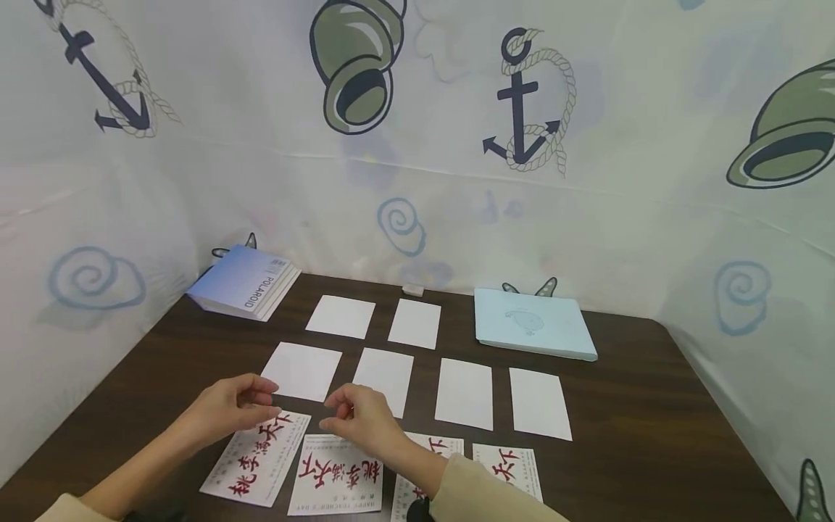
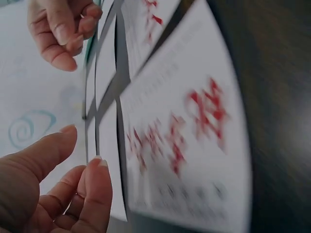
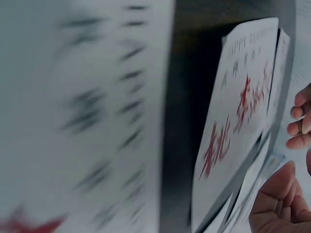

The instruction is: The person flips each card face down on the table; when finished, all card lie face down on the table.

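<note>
My left hand hovers over the upper part of the leftmost card with red Chinese characters, thumb and fingers apart with nothing between them. Across from it, my right hand is above the top edge of a second red-lettered card, its fingers loosely bent and holding nothing. Two more such cards, a third partly covered by my right forearm and a fourth, continue the front row. Behind them lie several blank white cards; one white card is just past my left fingertips.
At the back left a blue-and-white POLAROID stack sits on the dark wooden table. A light blue flat box or book lies at the back right. A small white block is near the patterned curtain that encloses the table.
</note>
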{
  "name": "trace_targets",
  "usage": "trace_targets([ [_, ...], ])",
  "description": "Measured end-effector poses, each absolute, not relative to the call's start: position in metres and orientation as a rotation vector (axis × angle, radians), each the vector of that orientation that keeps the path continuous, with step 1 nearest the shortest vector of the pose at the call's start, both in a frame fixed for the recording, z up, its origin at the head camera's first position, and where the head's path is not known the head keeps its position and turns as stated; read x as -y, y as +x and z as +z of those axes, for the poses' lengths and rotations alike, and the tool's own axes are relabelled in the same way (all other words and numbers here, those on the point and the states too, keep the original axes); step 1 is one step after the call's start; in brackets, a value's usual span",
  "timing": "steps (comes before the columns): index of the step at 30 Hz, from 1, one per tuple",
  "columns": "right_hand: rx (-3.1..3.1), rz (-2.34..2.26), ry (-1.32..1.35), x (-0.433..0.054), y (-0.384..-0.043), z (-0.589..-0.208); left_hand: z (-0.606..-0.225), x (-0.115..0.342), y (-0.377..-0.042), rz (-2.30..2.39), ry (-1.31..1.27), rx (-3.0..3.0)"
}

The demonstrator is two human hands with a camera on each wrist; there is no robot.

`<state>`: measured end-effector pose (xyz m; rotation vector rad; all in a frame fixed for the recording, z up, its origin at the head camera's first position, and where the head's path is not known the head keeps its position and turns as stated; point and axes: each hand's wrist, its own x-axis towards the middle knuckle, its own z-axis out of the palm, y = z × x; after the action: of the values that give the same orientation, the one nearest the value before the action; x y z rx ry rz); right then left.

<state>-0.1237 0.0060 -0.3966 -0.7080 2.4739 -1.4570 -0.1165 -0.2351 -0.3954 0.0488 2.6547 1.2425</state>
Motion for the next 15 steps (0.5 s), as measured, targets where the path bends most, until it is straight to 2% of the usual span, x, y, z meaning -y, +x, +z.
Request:
trace_targets([
  [6, -2.583, -1.229, -0.760, 0.016, -0.125, -0.400, -0.401, 0.256, -0.104, 1.116, -0.020, -2.749],
  [15, -2.701, -0.951, -0.724, 0.040, -0.126, -0.403, -0.412, 0.263, -0.092, 1.000, -0.068, -2.828],
])
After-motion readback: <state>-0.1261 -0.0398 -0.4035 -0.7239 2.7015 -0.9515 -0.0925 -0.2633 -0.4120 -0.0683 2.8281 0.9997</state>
